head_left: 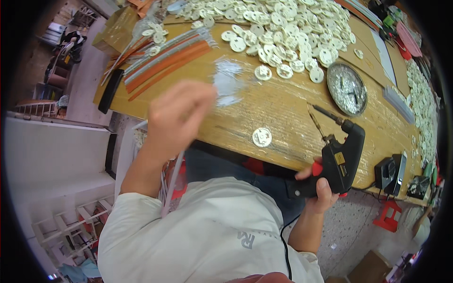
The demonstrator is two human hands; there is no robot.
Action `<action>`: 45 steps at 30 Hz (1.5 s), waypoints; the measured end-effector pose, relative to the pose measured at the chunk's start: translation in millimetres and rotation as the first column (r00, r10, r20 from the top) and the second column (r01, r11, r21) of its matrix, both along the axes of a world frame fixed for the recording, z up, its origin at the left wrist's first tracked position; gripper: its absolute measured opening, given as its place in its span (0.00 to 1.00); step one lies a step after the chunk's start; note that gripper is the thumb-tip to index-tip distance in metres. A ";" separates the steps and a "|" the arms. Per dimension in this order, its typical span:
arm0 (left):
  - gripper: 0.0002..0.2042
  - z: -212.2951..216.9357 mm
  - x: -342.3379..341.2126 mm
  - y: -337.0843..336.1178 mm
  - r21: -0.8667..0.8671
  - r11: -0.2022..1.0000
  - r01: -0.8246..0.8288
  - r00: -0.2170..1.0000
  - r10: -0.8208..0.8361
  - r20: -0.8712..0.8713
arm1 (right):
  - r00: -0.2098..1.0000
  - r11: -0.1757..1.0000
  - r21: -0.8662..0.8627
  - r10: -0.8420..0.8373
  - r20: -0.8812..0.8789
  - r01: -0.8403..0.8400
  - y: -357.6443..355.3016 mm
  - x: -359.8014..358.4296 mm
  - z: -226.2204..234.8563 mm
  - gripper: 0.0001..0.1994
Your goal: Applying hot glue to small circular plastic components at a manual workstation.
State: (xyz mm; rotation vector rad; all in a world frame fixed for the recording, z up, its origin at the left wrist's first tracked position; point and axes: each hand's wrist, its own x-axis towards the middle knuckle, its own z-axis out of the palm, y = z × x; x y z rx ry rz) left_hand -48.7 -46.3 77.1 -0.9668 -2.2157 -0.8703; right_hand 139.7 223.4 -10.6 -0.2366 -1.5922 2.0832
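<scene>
We see the right hand [320,188] gripping a soldering gun [336,158], tip aimed at a lone disc [262,137] on the worktop [283,106], while the blurred left hand [177,118] seems closed on thin wires [171,181].

A small yellow rectangular label [339,158] is showing on the black soldering gun's [337,162] side; cardboard boxes [115,28] are sitting at the bench's far-left end
</scene>
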 end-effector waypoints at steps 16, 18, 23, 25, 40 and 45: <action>0.09 -62.0 96.4 30.0 0.477 0.870 0.126 0.340 -0.489 0.803 | 0.967 0.983 -0.010 0.182 0.180 -0.183 -42.6 -13.4 17.2 0.26; 0.10 -54.1 92.9 31.0 0.445 0.870 0.213 0.323 -0.492 0.808 | 0.961 0.982 -0.022 0.186 0.206 -0.186 -44.4 -13.0 16.6 0.25; 0.08 -53.8 80.1 41.7 0.452 0.843 0.291 0.367 -0.535 0.761 | 0.959 0.981 -0.028 0.196 0.207 -0.194 -50.3 -13.4 17.3 0.23; 0.08 -53.8 79.3 41.9 0.433 0.838 0.331 0.406 -0.541 0.737 | 0.966 0.986 -0.040 0.167 0.199 -0.163 -48.1 -14.0 18.6 0.23; 0.04 -60.5 81.6 44.7 0.455 0.827 0.330 0.454 -0.562 0.692 | 0.978 0.980 -0.051 0.195 0.079 -0.192 -55.8 -12.8 4.5 0.26; 0.08 -65.3 81.0 39.7 0.419 0.842 0.341 0.596 -0.538 0.596 | 0.954 0.959 0.008 0.280 0.110 -0.282 -52.6 -12.7 9.6 0.25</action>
